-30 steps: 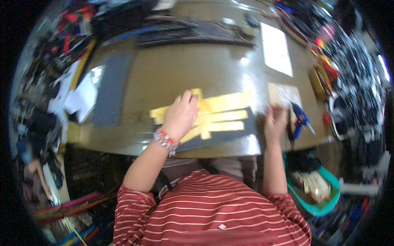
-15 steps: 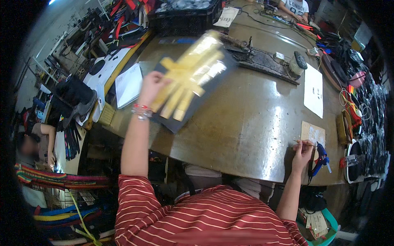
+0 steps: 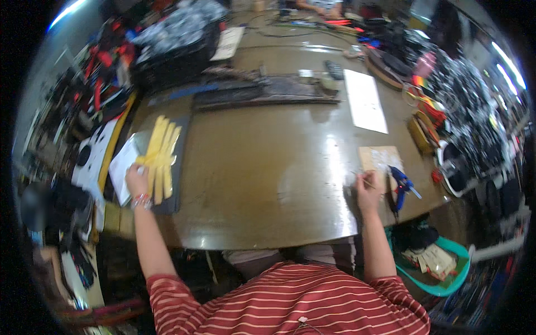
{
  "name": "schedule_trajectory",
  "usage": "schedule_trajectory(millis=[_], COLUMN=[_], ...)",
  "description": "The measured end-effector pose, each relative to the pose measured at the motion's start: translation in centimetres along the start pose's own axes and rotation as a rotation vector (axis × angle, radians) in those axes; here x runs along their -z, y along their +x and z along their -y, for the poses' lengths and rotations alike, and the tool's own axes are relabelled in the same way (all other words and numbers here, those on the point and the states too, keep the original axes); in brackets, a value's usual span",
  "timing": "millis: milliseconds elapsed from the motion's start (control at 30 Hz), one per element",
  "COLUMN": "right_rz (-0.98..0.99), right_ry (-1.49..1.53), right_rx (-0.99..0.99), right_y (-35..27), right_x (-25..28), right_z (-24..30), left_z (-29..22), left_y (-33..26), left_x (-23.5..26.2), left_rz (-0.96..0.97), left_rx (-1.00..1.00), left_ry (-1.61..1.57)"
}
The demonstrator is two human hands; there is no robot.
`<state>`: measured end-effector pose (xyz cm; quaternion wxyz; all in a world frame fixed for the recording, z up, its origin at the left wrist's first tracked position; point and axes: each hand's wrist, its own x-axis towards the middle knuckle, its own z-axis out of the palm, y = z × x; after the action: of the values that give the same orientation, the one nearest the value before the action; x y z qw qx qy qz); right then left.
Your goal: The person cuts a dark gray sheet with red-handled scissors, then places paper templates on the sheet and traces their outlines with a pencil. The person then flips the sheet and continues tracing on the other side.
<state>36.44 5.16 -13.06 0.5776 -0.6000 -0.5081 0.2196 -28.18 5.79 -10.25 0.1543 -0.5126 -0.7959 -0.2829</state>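
Note:
At the left of the table lies a piece made of several long yellow strips (image 3: 162, 146) joined by a cross strip, on a dark flat sheet (image 3: 183, 134). My left hand (image 3: 137, 180) has its fingers closed at the cross strip's left end, above a stack of white paper (image 3: 124, 170); blur softens the fingertips. Over at the right, my right hand (image 3: 368, 191) pinches a thin brown stick. It hovers at the left edge of a tan board (image 3: 371, 156) with whitish residue. A blue glue gun (image 3: 401, 184) lies beside that hand, partly on the board.
A long dark bar (image 3: 268, 96) stretches across the table's far side. Beyond its right end lies a white printed sheet (image 3: 365, 100). A black crate (image 3: 178, 64) of clear plastic stands far left. Near the right front edge, a teal basket (image 3: 455, 282) sits below table height. Another person works far off.
My left hand has carried the yellow strip piece and dark sheet leftward and down beside the white paper. My right hand still pinches the stick near the board. The whole view has shifted.

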Motion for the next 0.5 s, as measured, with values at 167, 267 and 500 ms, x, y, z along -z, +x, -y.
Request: schedule_trajectory(millis=[167,267,500], right_rz=[0.003,0.071,0.059], right_ry=[-0.15,-0.163,0.023], right_rx=[0.219,0.208,0.043], right_y=[-0.2,-0.5,-0.4], right_x=[0.1,0.2,-0.1], right_z=[1.1,1.9,2.7], left_z=[-0.1,0.6,-0.3], left_y=[0.3,1.2,0.6], left_x=[-0.4,0.1,0.0], left_rz=[0.18,0.272,0.332], left_rx=[-0.061,0.09,-0.196], left_ry=[0.105,0.077,0.203])
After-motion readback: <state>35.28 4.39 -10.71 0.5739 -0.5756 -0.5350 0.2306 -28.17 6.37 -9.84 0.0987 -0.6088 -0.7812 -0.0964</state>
